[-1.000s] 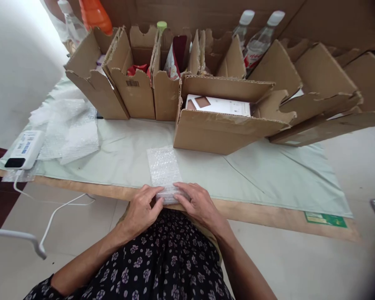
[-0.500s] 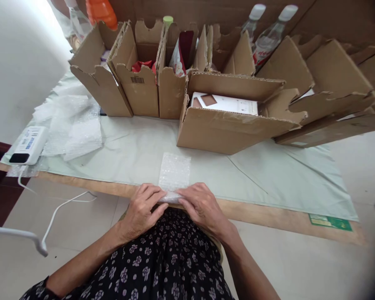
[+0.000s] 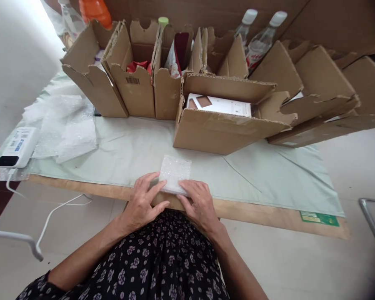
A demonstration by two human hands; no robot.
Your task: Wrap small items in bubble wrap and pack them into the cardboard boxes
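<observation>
Head view shows two bare hands at the near edge of a table with a pale green cloth (image 3: 128, 154) on it. Between them is a small folded square of bubble wrap (image 3: 175, 170). It lies on the cloth, with its near side by the bare wooden edge (image 3: 253, 212) of the table. The left hand (image 3: 143, 200) has its fingers spread and a bit bent. Two of its fingertips touch the left side of the square, and its thumb sticks out below, off the wrap. The right hand (image 3: 198, 202) rests its fingers on the near right corner. Its thumb is apart from those fingers, just below the near side of the square. Neither hand is curled tight around it.

Behind the square stands a cardboard box (image 3: 215, 129) with a white box (image 3: 220, 105) inside. More cardboard bins (image 3: 140, 93) stand in a row at the back. One has something red (image 3: 139, 66) in it. Two clear bottles with white caps (image 3: 262, 43) poke up behind them. Far to the left lies a heap of bubble wrap sheets (image 3: 64, 129). Near that heap is a white gadget (image 3: 18, 146) with a dark screen and a white cord (image 3: 51, 214).
</observation>
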